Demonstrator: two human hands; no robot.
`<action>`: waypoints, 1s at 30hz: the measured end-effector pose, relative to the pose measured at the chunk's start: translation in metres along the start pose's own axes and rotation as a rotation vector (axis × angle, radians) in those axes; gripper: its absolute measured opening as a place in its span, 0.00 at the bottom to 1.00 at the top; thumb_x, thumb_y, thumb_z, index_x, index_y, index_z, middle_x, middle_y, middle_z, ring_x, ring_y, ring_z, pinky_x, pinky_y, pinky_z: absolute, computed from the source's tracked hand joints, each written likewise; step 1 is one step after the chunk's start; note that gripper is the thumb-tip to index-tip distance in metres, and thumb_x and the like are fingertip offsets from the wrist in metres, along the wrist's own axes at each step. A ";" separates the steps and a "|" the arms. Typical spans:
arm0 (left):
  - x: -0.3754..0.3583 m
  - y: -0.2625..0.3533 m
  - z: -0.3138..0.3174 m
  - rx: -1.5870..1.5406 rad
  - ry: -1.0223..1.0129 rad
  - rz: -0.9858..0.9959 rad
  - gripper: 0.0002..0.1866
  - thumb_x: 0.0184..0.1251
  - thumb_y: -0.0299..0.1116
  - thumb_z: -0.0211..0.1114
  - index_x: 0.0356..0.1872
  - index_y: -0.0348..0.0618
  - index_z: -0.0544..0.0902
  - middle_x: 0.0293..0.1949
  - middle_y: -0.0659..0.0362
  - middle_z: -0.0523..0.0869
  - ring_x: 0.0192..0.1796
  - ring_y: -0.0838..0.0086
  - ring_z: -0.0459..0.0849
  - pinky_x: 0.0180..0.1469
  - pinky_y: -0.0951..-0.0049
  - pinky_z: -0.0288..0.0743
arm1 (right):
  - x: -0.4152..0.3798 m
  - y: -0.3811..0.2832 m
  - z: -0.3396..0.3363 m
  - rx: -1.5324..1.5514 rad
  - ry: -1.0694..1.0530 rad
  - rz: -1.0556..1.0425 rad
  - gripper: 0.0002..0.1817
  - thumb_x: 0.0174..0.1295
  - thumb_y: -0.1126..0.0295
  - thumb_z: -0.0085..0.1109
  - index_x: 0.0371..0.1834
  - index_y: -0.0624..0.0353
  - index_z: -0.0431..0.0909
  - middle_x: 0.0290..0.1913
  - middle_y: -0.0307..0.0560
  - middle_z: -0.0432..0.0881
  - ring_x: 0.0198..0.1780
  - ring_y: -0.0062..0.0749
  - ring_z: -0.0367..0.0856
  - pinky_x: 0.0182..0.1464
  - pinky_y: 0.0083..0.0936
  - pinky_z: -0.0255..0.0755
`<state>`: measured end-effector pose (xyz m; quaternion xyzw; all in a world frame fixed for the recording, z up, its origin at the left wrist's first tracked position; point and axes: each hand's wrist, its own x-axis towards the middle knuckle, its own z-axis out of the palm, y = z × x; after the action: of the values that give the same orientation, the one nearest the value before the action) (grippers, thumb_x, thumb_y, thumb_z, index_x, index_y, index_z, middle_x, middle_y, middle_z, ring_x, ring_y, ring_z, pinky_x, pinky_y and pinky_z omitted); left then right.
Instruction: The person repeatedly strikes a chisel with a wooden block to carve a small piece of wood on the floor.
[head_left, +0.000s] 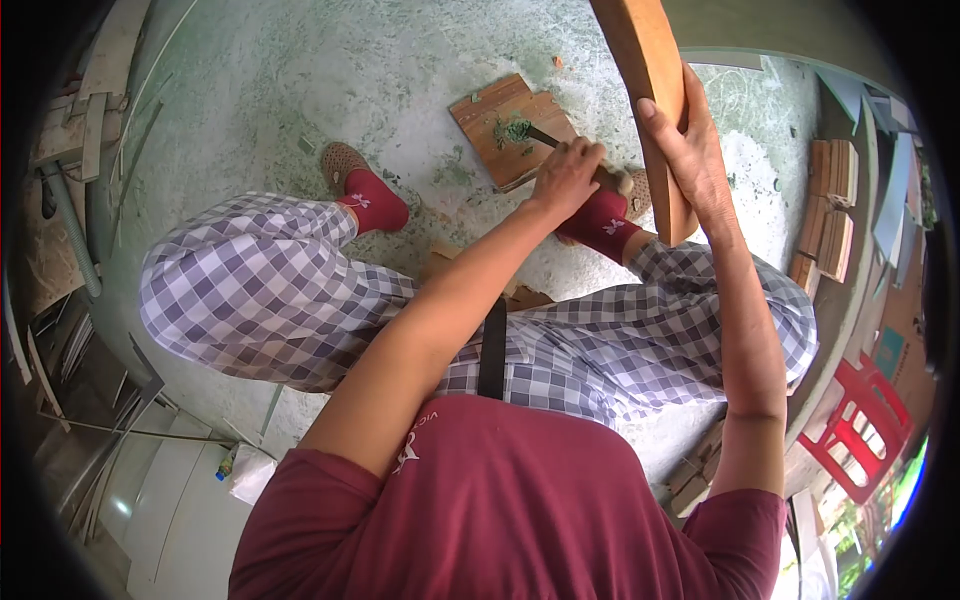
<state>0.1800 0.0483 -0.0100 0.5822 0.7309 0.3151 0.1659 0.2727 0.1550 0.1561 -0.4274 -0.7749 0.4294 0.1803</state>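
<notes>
The curved wooden piece [655, 85], cut off by the top edge, hides part of the right hand [692, 155]; the left hand [568, 182] covers part of the tool [543, 137]; the shirt lettering [427, 420] is unreadable.

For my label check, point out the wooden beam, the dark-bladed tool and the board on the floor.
Wooden beam [652, 65], head view: upper part.
Dark-bladed tool [543, 137], head view: the blade.
Board [487, 118], head view: bare left part.
</notes>
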 end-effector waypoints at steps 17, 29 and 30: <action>0.027 -0.063 -0.063 -0.560 0.532 -0.361 0.15 0.54 0.31 0.72 0.40 0.40 0.77 0.37 0.57 0.82 0.39 0.71 0.80 0.44 0.72 0.74 | 0.003 0.008 -0.001 -0.049 0.011 -0.003 0.50 0.49 0.36 0.60 0.70 0.53 0.56 0.48 0.66 0.79 0.48 0.50 0.82 0.51 0.42 0.78; 0.024 -0.075 -0.072 -0.831 0.496 -0.420 0.17 0.58 0.29 0.71 0.46 0.39 0.75 0.45 0.57 0.81 0.47 0.76 0.79 0.52 0.76 0.72 | 0.003 0.013 0.004 -0.055 -0.007 0.021 0.51 0.48 0.33 0.58 0.70 0.52 0.57 0.48 0.66 0.79 0.48 0.51 0.83 0.51 0.45 0.79; 0.023 -0.075 -0.071 -0.814 0.485 -0.399 0.17 0.58 0.29 0.70 0.46 0.39 0.75 0.45 0.57 0.81 0.47 0.76 0.79 0.52 0.76 0.72 | 0.002 0.013 0.005 -0.055 -0.004 0.030 0.50 0.48 0.33 0.58 0.70 0.52 0.57 0.49 0.66 0.79 0.48 0.51 0.83 0.51 0.45 0.78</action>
<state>0.0751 0.0423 -0.0031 0.2300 0.6633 0.6623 0.2616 0.2745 0.1579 0.1426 -0.4428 -0.7803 0.4114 0.1604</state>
